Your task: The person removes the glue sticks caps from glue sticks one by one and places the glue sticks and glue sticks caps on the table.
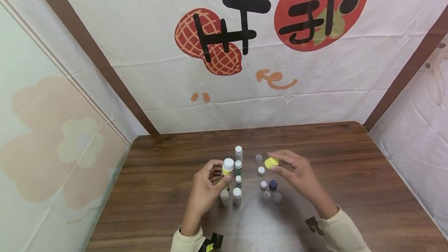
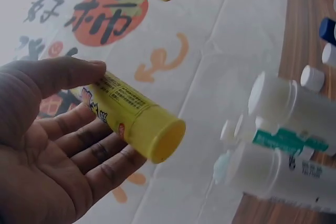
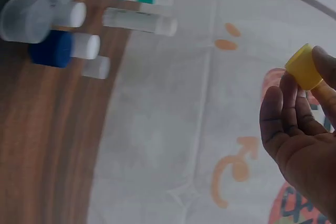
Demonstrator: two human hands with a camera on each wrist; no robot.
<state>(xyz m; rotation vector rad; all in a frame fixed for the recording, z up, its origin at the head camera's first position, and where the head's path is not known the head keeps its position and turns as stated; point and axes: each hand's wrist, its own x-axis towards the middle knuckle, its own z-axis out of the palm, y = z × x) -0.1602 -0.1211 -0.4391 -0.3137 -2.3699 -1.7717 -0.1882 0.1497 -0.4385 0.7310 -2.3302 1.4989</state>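
Note:
My left hand [image 1: 204,186] holds a yellow glue stick [image 2: 128,111] upright above the table, its white top showing in the head view. Part of its printed label is covered by the thumb. To the right, raised over the table, my right hand [image 1: 297,172] pinches a yellow cap [image 3: 304,66] between thumb and fingers. The cap and the glue stick are apart. Beside the left hand stand several white-topped glue sticks [image 1: 237,196], some with green labels. Loose caps lie near the right hand: a dark blue cap [image 1: 273,184], white caps [image 1: 261,171] and translucent caps [image 1: 277,197].
A dark wood-grain table [image 1: 154,189] carries everything. Behind it hangs a white printed cloth [image 1: 157,81], with more cloth at both sides. Black straps [image 1: 314,225] sit at the cream sleeves [image 1: 344,230].

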